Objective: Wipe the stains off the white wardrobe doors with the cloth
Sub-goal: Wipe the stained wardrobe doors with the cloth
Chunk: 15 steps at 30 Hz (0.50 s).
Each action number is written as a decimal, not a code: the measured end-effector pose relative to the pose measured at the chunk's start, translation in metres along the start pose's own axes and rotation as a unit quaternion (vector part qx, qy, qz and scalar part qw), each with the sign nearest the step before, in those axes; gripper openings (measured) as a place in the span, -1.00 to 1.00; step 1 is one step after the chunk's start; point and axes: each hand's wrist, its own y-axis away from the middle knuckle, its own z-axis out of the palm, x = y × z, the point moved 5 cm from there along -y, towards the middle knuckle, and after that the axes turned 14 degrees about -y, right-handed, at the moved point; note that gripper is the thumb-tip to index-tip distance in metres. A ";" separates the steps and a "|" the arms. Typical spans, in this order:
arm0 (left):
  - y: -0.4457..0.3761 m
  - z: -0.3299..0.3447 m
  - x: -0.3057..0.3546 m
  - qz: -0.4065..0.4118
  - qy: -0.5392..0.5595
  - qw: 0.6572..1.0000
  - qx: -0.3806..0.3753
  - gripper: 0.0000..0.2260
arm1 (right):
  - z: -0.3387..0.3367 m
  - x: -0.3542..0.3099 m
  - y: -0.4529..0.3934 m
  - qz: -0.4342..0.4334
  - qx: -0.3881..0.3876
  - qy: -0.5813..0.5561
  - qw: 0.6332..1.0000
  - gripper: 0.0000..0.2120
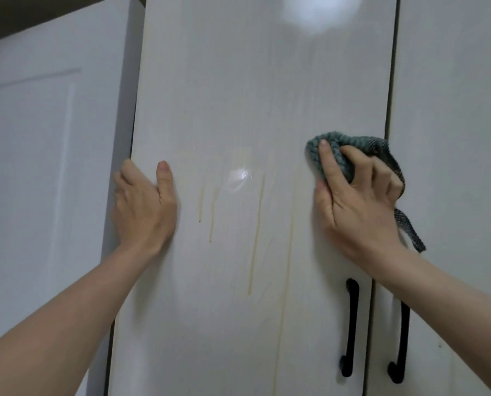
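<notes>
Hands are working a white wardrobe door (238, 95): the left hand (144, 207) is gripping the door's left edge, fingers hidden round it and thumb flat on the front, while the right hand (358, 201) is pressing a bunched teal cloth (338, 150), clamped between thumb and fingers, against the panel near its right edge. One loose strip of the cloth is hanging down just right of the wrist. Between the two hands the door face is lying open, crossed by several thin yellowish drip stains (255, 238) running downward below a glossy glare spot. Two wardrobe doors are showing, the second door (452, 110) meeting the first at a dark seam on the right. Two black handles (350, 330) are flanking that seam lower down, the right one partly behind the forearm. A white panelled door (38, 167) is standing to the far left.
</notes>
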 end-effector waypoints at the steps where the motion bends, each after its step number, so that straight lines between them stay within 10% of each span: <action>1: 0.000 0.000 0.000 0.000 0.001 1.000 -0.003 -0.45 | 0.002 -0.004 0.002 -0.002 -0.006 0.004 1.000 -0.49; 11: 0.001 -0.004 0.003 -0.003 0.014 1.000 -0.026 -0.45 | 0.022 -0.067 0.046 -0.178 -0.107 -0.001 0.978 -0.53; 15: 0.002 -0.004 0.002 -0.001 0.020 0.999 -0.030 -0.45 | 0.011 -0.032 -0.029 -0.058 -0.071 -0.016 0.996 -0.52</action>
